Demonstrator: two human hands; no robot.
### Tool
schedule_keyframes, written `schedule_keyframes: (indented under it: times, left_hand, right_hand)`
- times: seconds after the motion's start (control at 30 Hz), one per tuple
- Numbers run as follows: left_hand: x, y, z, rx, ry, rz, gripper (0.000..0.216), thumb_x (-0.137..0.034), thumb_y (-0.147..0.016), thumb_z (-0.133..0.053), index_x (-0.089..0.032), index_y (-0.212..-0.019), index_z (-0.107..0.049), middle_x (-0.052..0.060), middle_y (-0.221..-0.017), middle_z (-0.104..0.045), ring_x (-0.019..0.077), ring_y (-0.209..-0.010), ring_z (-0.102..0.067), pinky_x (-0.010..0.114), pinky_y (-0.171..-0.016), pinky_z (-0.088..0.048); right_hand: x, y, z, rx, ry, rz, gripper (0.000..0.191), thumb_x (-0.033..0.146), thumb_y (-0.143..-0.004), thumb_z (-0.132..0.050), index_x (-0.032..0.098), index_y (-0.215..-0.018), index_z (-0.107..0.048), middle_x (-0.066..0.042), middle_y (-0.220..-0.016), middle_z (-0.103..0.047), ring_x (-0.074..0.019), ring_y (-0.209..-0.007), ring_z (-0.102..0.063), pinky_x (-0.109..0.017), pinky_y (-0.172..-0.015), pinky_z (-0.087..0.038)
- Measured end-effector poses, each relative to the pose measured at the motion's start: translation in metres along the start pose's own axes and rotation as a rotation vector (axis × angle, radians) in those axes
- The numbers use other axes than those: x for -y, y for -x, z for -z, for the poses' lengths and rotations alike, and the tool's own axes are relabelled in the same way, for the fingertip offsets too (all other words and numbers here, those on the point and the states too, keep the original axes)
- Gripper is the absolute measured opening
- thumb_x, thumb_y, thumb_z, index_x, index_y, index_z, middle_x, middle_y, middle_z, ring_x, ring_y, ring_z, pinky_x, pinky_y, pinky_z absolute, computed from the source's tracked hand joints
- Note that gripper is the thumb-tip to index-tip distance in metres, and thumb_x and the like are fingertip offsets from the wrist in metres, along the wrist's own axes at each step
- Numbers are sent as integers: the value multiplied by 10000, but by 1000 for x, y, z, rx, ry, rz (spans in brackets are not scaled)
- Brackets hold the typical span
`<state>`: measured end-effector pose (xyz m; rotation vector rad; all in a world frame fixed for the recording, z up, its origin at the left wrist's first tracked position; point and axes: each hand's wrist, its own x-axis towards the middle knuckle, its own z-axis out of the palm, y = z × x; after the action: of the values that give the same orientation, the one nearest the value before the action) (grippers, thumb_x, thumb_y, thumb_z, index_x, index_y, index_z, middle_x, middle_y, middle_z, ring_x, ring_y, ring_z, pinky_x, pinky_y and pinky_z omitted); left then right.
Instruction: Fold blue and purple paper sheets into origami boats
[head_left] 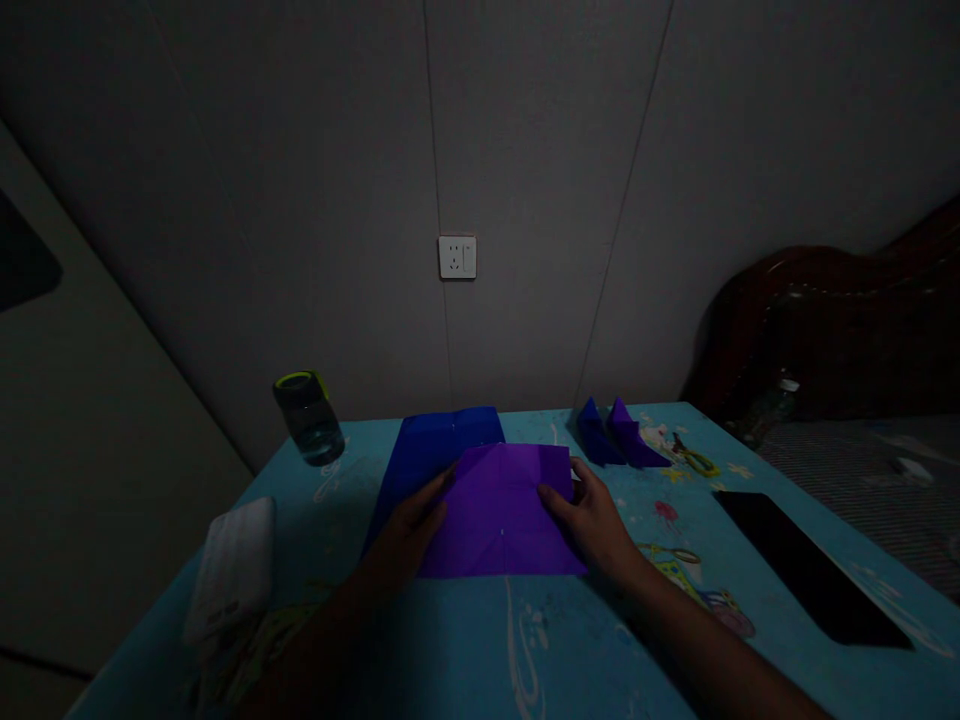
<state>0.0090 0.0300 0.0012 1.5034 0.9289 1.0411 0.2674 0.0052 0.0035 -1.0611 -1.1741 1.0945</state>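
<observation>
A creased sheet of purple paper (504, 510) is held up between my two hands, its fold lines meeting at points on the sheet. My left hand (409, 535) grips its left edge, fingers partly behind the sheet. On the opposite edge my right hand (589, 510) pinches it, thumb on the front and fingers behind. Behind it and to the left lies a sheet of blue paper (424, 445), also creased, partly covered by the purple one and my left hand. Two folded paper pieces, a blue one (596, 438) and a purple one (630, 438), stand at the back right.
A water bottle (309, 420) stands at the back left, with a white packet (234, 560) nearer me. Scissors (697, 460) lie at the back right, beyond a flat black object (810, 570). The patterned blue tablecloth (480, 650) reaches the wall, which carries a socket (457, 257).
</observation>
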Motion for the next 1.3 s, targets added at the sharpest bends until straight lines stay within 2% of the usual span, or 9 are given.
schedule_keyframes:
  times: [0.17,0.4,0.57,0.7,0.8,0.9,0.97,1.13,1.3]
  left_hand:
    - [-4,2,1,129,-137,-96,409,-331,-901,-537,-304,-1306,-591,3,-1420,-544,279,-1352,-437,436,-1168,-264]
    - [4,9,0,230,-392,-31,493,-304,-846,-603,-324,-1336,-556,60,-1480,-470,324,-1382,-382,479,-1137,-285]
    - [-3,14,-1,276,-398,-37,561,-420,-832,-634,-326,-1372,-514,79,-1505,-430,342,-1381,-373,498,-1130,-284]
    - [-5,10,-5,218,-354,-45,449,-418,-858,-595,-310,-1294,-604,72,-1441,-513,320,-1328,-452,452,-1115,-324]
    - [0,4,-7,179,-318,-17,402,-380,-845,-611,-289,-1234,-658,70,-1390,-564,302,-1278,-506,422,-1094,-359]
    - [6,0,-6,166,-328,-34,384,-317,-816,-635,-283,-1196,-685,73,-1340,-604,282,-1230,-546,410,-1079,-378]
    - [10,-2,-4,153,-374,-52,370,-280,-800,-638,-277,-1164,-704,78,-1308,-626,275,-1198,-570,410,-1070,-389]
    - [15,-6,-1,85,-433,-95,338,-266,-755,-665,-239,-1083,-743,111,-1245,-656,290,-1136,-607,433,-1033,-423]
    - [18,-5,-1,65,-448,-160,245,-250,-742,-695,-261,-975,-772,104,-1266,-646,293,-1118,-604,448,-1038,-417]
  right_hand:
    - [6,0,-1,-35,97,41,368,400,-787,-718,195,-1055,-571,-85,-992,-734,-231,-787,-703,-361,-698,-575]
    - [16,1,-5,-37,103,-9,421,423,-756,-737,166,-1072,-631,-109,-1022,-739,-269,-834,-706,-412,-748,-575]
    - [7,4,-4,9,274,143,300,374,-858,-640,204,-1104,-614,-67,-989,-719,-240,-868,-673,-374,-773,-557]
    - [1,4,3,112,518,337,253,273,-932,-528,236,-1161,-629,-76,-1079,-692,-238,-981,-647,-394,-880,-521]
    - [-3,2,7,254,706,528,466,110,-921,-428,293,-1333,-547,-94,-1308,-582,-241,-1179,-563,-446,-1000,-455]
    - [-7,1,8,356,959,649,648,27,-851,-433,332,-1423,-445,-109,-1445,-458,-284,-1291,-462,-520,-1017,-422]
    - [-6,1,6,418,1089,691,623,98,-876,-496,298,-1458,-396,-137,-1480,-419,-317,-1312,-428,-549,-1027,-398]
    - [1,4,-1,590,1182,725,670,481,-915,-546,162,-1475,-361,-200,-1504,-377,-339,-1317,-406,-537,-1070,-347]
    - [-1,11,-8,690,1151,686,711,592,-885,-524,114,-1407,-454,-221,-1378,-511,-328,-1215,-496,-520,-1028,-379]
